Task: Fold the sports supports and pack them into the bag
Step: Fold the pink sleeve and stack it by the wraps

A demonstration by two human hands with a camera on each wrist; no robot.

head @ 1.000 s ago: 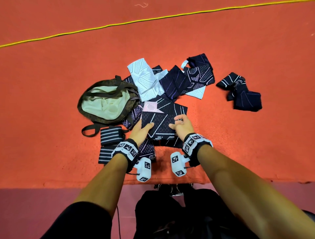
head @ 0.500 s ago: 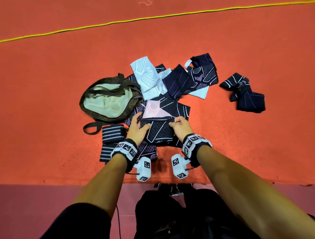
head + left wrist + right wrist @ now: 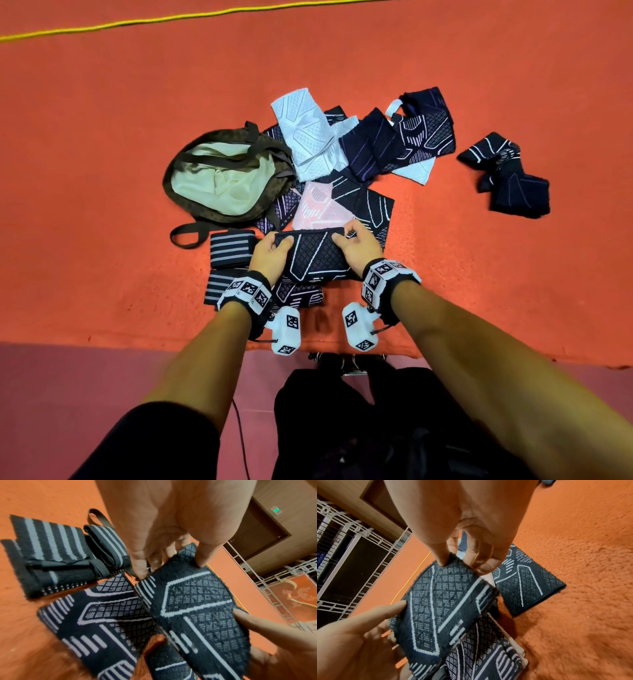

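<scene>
An orange carpet (image 3: 102,137) fills most of the head view, with a yellow cord (image 3: 137,22) running across it at 12 o'clock. A pink floor strip (image 3: 85,394) lies from 6 to 8 o'clock. The wrist views show a wooden door (image 3: 257,534) and a white metal rack (image 3: 351,550).

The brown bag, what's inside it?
The bag lies open and shows only its crumpled pale lining. No support shows inside. Whatever might sit under the lining's folds is hidden.
</scene>
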